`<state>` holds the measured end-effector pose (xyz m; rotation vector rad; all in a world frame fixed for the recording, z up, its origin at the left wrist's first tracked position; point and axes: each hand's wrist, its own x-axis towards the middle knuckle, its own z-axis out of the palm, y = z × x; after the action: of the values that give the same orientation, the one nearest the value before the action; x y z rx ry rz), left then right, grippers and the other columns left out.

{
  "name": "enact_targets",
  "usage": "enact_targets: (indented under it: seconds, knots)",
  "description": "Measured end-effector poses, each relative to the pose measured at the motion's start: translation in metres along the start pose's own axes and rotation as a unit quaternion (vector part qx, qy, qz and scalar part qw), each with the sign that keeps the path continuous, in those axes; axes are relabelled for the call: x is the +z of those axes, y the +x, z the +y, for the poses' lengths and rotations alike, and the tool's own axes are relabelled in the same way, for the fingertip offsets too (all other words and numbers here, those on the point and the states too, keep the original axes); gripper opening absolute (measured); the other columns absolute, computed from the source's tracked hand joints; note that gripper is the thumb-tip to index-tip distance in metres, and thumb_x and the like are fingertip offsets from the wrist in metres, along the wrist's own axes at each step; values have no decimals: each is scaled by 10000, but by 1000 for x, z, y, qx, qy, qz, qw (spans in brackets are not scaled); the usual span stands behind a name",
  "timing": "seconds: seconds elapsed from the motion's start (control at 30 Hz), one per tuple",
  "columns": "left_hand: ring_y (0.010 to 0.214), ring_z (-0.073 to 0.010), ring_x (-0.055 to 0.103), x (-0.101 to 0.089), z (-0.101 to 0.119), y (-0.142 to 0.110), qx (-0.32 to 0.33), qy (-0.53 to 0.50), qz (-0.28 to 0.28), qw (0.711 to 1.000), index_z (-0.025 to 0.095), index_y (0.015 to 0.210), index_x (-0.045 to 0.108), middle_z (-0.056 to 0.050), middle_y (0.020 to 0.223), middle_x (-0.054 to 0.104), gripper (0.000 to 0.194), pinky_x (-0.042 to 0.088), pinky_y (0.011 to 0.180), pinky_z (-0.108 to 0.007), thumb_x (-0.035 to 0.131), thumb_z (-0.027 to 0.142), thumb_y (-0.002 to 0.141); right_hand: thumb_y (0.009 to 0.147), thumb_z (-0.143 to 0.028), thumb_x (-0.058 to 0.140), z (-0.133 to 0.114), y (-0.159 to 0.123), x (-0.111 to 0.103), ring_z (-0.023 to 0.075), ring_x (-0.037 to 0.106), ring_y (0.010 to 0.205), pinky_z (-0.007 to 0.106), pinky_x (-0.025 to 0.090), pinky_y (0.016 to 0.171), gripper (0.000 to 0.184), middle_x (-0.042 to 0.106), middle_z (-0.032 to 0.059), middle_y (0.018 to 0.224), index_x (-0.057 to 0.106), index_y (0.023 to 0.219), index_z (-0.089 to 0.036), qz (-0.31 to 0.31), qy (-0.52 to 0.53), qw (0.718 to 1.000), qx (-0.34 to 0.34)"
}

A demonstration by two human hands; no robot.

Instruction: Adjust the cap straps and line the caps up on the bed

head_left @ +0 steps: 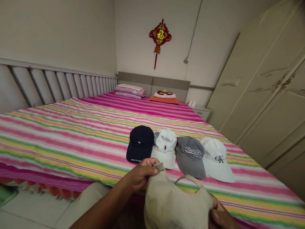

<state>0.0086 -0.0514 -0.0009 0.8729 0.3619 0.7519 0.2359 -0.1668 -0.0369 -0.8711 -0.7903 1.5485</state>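
Note:
A beige cap (176, 203) is between my two hands at the near edge of the bed, its strap loop facing away from me. My left hand (143, 173) pinches the cap near a small tab at its rim. At the cap's right side, my right hand (220, 213) grips the fabric, partly hidden behind it. Just beyond lies a row of caps on the bed: a dark navy cap (140, 143), a white cap (164, 148) with a small dark logo, a grey cap (191, 156) with lettering, and a white cap (218, 160) marked CK.
A striped sheet (71, 133) covers the bed. Folded purple bedding (130, 92) and a pink pillow (165, 95) lie by the headboard (166, 83). A railing (62, 82) runs along the left; a wardrobe (262, 92) and a nightstand (201, 112) stand right.

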Motion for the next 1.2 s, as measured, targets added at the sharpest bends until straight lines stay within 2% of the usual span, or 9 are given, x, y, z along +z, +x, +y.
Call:
enact_targets:
  seconds: [0.13, 0.27, 0.33, 0.57, 0.67, 0.8, 0.9, 1.07, 1.2]
  knots:
    - [447, -82, 507, 5, -1, 0, -24, -2, 2, 1000, 90, 633, 596, -23, 545, 571, 230, 373, 443, -185, 728, 180, 466, 623, -515, 644, -9, 7, 8, 207, 590, 635, 306, 469, 621, 354, 647, 74, 657, 679, 736, -182, -16, -18, 998, -50]
    - [455, -75, 509, 7, -1, -2, -40, 0, -16, 999, 103, 655, 582, -11, 562, 567, 255, 387, 454, -184, 753, 184, 484, 654, -423, 660, -14, 15, 14, 160, 537, 591, 260, 417, 566, 255, 620, 59, 649, 636, 634, -170, -65, -18, 996, -64]
    - [457, -69, 508, 7, -2, -2, -35, 8, -15, 999, 110, 658, 572, -4, 565, 564, 255, 390, 458, -181, 758, 184, 500, 648, -392, 673, -13, 18, 16, 156, 522, 596, 262, 404, 567, 230, 601, 47, 644, 607, 603, -176, -70, -1, 994, -83]
    - [469, -60, 485, 12, 1, -7, -11, 75, 21, 997, 126, 708, 584, 10, 585, 560, 324, 375, 461, -173, 781, 251, 482, 755, -428, 563, -4, 21, 20, 130, 479, 482, 237, 364, 502, 240, 468, -18, 414, 608, 743, -192, -29, 45, 993, -108]
    - [495, -51, 471, 16, 2, -9, 14, 114, 26, 993, 118, 758, 615, 2, 614, 563, 336, 353, 471, -161, 766, 297, 517, 755, -357, 588, -5, 21, 24, 98, 450, 426, 217, 336, 463, 171, 496, -34, 452, 589, 834, -204, -31, 61, 993, -92]
    - [512, -57, 479, 17, 1, -8, 38, 127, 48, 990, 144, 853, 627, 6, 642, 573, 371, 367, 498, -175, 760, 284, 537, 716, -271, 633, -13, 22, 30, 86, 472, 445, 206, 327, 454, 126, 548, -24, 574, 551, 785, -204, -54, 65, 993, -89]
    - [516, -51, 467, 17, 0, -7, 58, 155, 62, 984, 135, 816, 636, 7, 628, 570, 317, 352, 500, -168, 745, 291, 563, 698, -284, 649, -20, 23, 34, 81, 456, 414, 199, 305, 428, 153, 527, -31, 537, 531, 743, -197, -86, 44, 991, -90]
    - [505, -59, 465, 20, 0, -8, 41, 180, 79, 980, 131, 813, 630, 6, 610, 566, 316, 352, 502, -180, 738, 302, 570, 799, -394, 529, -29, 23, 40, 41, 365, 346, 175, 247, 382, 245, 475, -42, 459, 549, 726, -161, -41, -22, 995, -85]
    - [486, -59, 460, 25, -2, -8, 26, 161, 78, 984, 128, 778, 606, 10, 591, 555, 348, 347, 491, -182, 753, 334, 538, 741, -378, 609, -35, 27, 48, 26, 383, 351, 169, 250, 384, 227, 526, -37, 542, 557, 769, -158, -49, -108, 990, -77]
